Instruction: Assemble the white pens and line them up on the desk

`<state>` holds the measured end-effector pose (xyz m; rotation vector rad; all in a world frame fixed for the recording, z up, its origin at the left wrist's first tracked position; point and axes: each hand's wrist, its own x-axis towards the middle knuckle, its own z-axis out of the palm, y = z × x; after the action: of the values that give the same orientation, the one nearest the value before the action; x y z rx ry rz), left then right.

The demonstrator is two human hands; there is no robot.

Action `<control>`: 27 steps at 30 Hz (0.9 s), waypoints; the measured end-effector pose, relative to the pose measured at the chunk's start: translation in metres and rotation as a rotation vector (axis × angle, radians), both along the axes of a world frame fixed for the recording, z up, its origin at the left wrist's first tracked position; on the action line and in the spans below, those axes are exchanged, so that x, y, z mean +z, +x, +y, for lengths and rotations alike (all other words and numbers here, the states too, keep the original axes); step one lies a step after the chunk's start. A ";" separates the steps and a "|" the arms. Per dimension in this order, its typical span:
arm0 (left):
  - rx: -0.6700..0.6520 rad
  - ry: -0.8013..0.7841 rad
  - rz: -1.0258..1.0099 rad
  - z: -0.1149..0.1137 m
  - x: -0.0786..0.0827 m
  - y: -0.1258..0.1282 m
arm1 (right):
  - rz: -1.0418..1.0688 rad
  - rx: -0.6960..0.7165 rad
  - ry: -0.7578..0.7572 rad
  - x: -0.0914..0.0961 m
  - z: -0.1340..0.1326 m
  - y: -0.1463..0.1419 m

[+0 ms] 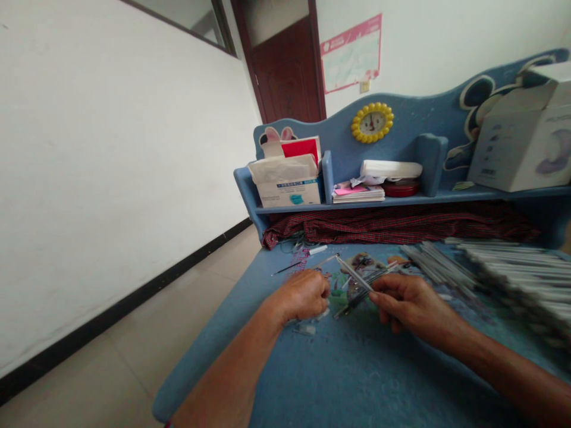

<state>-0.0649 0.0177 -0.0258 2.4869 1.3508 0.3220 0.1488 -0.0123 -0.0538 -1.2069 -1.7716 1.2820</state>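
Observation:
My right hand [404, 303] pinches a slim, clear pen barrel [354, 274] that slants up to the left. Its far end meets the tip of a thin pale rod [326, 260], which runs back to my left hand [306, 295]. The left fingers are curled closed and hide most of what they grip. Between the hands, several dark, thin pen refills [357, 300] lie in a loose bunch on the blue desk [321, 380]. A small clear plastic piece [305, 328] lies just below the left hand.
Several grey pen-like sticks [439, 270] and a larger blurred pile of sticks [521, 279] cover the right side. A black refill [285, 268] and a white piece [318, 249] lie at left. Behind are a checked cloth [379, 223], a mask box [289, 190] and a large carton [513, 137].

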 end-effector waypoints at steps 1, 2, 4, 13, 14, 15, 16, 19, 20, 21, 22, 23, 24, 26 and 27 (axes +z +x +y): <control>0.016 -0.009 -0.016 0.001 -0.001 0.000 | 0.000 0.004 -0.006 0.000 0.000 0.000; 0.041 -0.031 -0.041 0.002 -0.002 0.000 | 0.000 0.008 -0.009 -0.001 -0.001 -0.001; 0.101 -0.090 -0.110 0.005 -0.003 -0.002 | 0.001 0.014 -0.010 -0.001 -0.001 -0.001; 0.358 -0.224 -0.498 0.016 0.002 -0.006 | -0.030 0.064 -0.041 -0.003 -0.007 -0.005; 0.393 -0.261 -0.596 0.016 0.004 -0.005 | -0.031 0.077 -0.045 -0.003 -0.008 -0.006; 0.421 -0.300 -0.700 0.015 0.006 -0.005 | -0.033 0.089 -0.045 -0.003 -0.010 -0.008; 0.441 -0.337 -0.799 0.015 0.008 -0.005 | -0.038 0.096 -0.047 -0.003 -0.011 -0.009; 0.444 -0.397 -0.970 0.014 0.010 -0.004 | -0.056 0.096 -0.053 0.000 -0.014 -0.012; 0.440 -0.409 -1.003 0.014 0.010 -0.003 | -0.061 0.094 -0.053 0.000 -0.015 -0.013; 0.435 -0.421 -1.030 0.014 0.009 -0.003 | -0.062 0.092 -0.054 0.000 -0.015 -0.014; 0.428 -0.432 -1.053 0.014 0.009 -0.002 | -0.060 0.090 -0.055 0.000 -0.015 -0.014; 0.421 -0.441 -1.071 0.014 0.008 -0.001 | -0.057 0.090 -0.055 0.000 -0.015 -0.014; 0.415 -0.449 -1.083 0.013 0.008 0.001 | -0.055 0.090 -0.055 0.000 -0.014 -0.013; 0.412 -0.463 -1.093 0.012 0.007 0.003 | -0.054 0.091 -0.053 -0.001 -0.014 -0.013; 0.414 -0.467 -1.094 0.012 0.007 0.003 | -0.057 0.091 -0.049 -0.002 -0.014 -0.012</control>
<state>-0.0614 0.0296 -0.0185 1.2392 1.1870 1.0962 0.1365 -0.0258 -0.0554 -1.2132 -1.8640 1.3629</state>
